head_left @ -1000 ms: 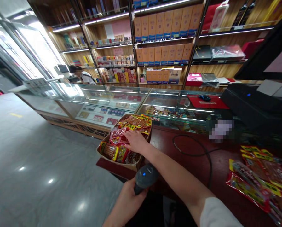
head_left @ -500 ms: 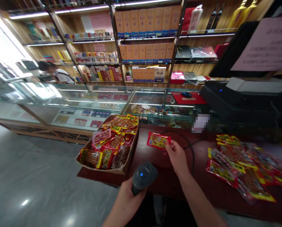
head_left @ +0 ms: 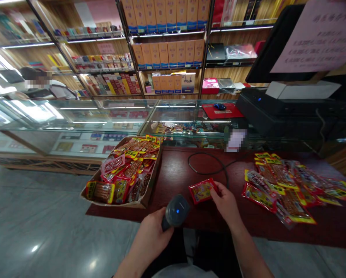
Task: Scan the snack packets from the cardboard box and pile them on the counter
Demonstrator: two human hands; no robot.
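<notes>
Red snack packet [head_left: 201,190], hand-held.
I logged its long axis crosswise over the counter [head_left: 173,170], left end nearer; my right hand [head_left: 225,201] pinched its right end, my left hand [head_left: 152,231] gripped the scanner [head_left: 177,208], head forward.

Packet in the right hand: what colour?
The packet is red with a yellowish middle; best in head view.

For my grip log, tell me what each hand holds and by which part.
The left hand holds the scanner by its handle; the right hand holds a red packet by its right end.
</notes>
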